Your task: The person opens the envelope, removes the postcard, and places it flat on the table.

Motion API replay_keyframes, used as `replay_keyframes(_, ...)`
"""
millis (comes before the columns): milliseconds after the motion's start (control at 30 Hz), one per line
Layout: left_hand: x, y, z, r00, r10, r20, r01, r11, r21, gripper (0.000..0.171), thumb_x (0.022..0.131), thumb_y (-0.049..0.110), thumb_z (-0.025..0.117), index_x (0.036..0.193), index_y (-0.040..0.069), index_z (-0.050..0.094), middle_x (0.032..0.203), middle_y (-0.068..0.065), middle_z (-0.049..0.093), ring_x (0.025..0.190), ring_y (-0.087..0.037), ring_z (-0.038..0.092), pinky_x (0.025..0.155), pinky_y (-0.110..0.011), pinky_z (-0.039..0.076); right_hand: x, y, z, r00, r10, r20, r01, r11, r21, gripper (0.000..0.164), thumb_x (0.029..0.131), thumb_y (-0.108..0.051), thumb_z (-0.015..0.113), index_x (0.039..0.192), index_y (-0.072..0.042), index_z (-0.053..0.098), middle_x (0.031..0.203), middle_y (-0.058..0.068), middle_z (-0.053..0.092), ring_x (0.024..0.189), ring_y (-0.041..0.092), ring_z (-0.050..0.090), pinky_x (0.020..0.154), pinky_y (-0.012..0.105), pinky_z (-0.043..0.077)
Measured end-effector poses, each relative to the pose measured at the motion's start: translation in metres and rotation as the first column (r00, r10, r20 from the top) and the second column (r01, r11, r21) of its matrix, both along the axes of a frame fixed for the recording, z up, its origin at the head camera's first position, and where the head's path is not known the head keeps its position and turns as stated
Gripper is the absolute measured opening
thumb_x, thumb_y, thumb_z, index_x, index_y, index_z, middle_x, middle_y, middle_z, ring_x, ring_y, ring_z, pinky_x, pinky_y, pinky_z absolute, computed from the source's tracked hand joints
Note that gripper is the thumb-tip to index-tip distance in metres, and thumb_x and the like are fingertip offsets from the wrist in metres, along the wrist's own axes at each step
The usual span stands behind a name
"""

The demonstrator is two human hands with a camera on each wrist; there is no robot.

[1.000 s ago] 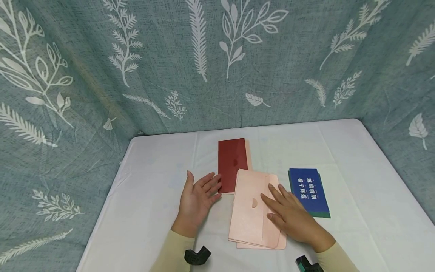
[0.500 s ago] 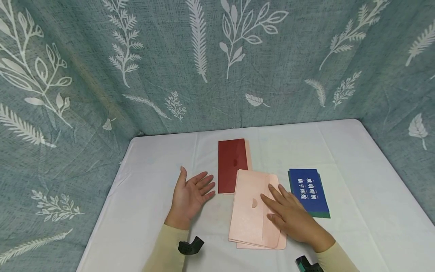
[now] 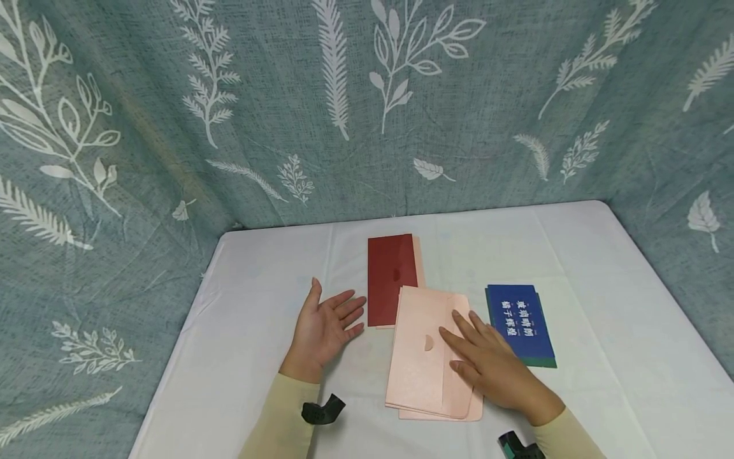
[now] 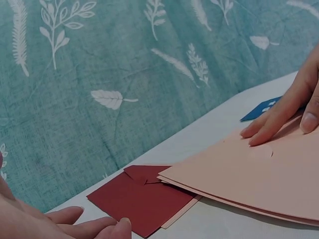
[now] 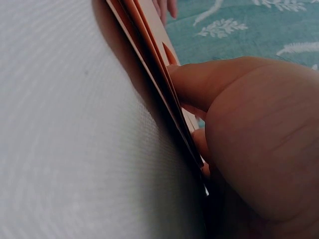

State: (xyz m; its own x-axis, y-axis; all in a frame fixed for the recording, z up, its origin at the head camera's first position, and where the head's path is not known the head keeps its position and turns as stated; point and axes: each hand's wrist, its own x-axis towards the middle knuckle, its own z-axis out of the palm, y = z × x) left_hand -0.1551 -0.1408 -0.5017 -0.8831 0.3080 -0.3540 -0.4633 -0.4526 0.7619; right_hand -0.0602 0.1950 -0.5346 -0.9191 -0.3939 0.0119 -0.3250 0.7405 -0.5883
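Several pale pink envelopes [image 3: 421,376] lie stacked in the middle of the white table, the top one with a small half-round flap tab. My right hand [image 3: 496,370] rests on the right side of this stack, palm down with fingers spread. In the right wrist view its thumb [image 5: 199,82] touches the stack, and the envelopes' edges [image 5: 144,55] show thin gaps. My left hand [image 3: 323,328] is held palm up with fingers extended, holding nothing. Its fingertips are close to the left edge of a dark red envelope [image 3: 390,268], which overlaps another pink one and is partly covered by the stack.
Blue cards [image 3: 518,319] with white characters lie on a green one at the right, beside my right hand. The white table [image 3: 258,274] meets a teal leaf-patterned curtain [image 3: 355,172] at the back and sides.
My left hand has drawn back to the left, away from the red envelope's edge, then shifted slightly right again. The right hand and the envelopes have stayed in place.
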Motion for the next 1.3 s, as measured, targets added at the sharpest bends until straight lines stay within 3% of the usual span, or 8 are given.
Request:
replay_keyframes(533,-0.001,0.004,0.000,1.000,0.019,0.011,-0.018,1.000,-0.020,0.102,0.109,0.073,0.031,0.165,-0.011,0.021,0.167,-0.032,0.034,0.153,-0.046,0.027,0.117,-0.055,0.033,0.000,0.001,-0.003,1.000,0.003,-0.012,-0.003,1.000,0.006,0.059,0.109,-0.029,0.067,0.165,-0.019,0.052,0.178,0.013,0.025,0.163,0.044,0.012,0.124,0.069,0.011)
replay_keyframes(867,-0.003,0.007,0.002,0.998,0.062,0.028,-0.061,0.997,-0.044,0.098,0.108,0.076,0.033,0.160,-0.007,0.029,0.157,-0.030,0.046,0.133,-0.039,0.055,0.099,-0.044,0.050,0.001,0.001,-0.002,1.000,0.000,0.001,0.000,1.000,-0.007,0.059,0.109,-0.027,0.067,0.165,-0.019,0.051,0.178,0.012,0.025,0.163,0.044,0.011,0.124,0.069,0.011)
replay_keyframes(1133,-0.010,0.011,0.002,0.998,0.052,0.032,-0.053,0.998,0.039,0.096,0.111,0.069,0.037,0.164,-0.010,0.022,0.162,-0.031,0.032,0.144,-0.045,0.041,0.118,-0.061,0.037,0.001,0.001,-0.001,1.000,-0.007,0.010,0.007,1.000,-0.008,0.059,0.109,-0.029,0.067,0.165,-0.020,0.051,0.178,0.011,0.025,0.164,0.043,0.010,0.124,0.068,0.010)
replay_keyframes(1300,-0.017,0.014,0.002,0.999,0.041,0.030,-0.041,0.999,0.017,0.088,0.114,0.061,0.037,0.163,-0.011,0.026,0.157,-0.032,0.037,0.132,-0.039,0.051,0.110,-0.054,0.048,0.000,0.001,0.000,1.000,-0.004,0.014,0.004,1.000,-0.013,0.060,0.109,-0.029,0.067,0.166,-0.019,0.051,0.178,0.011,0.024,0.164,0.043,0.010,0.124,0.068,0.010)
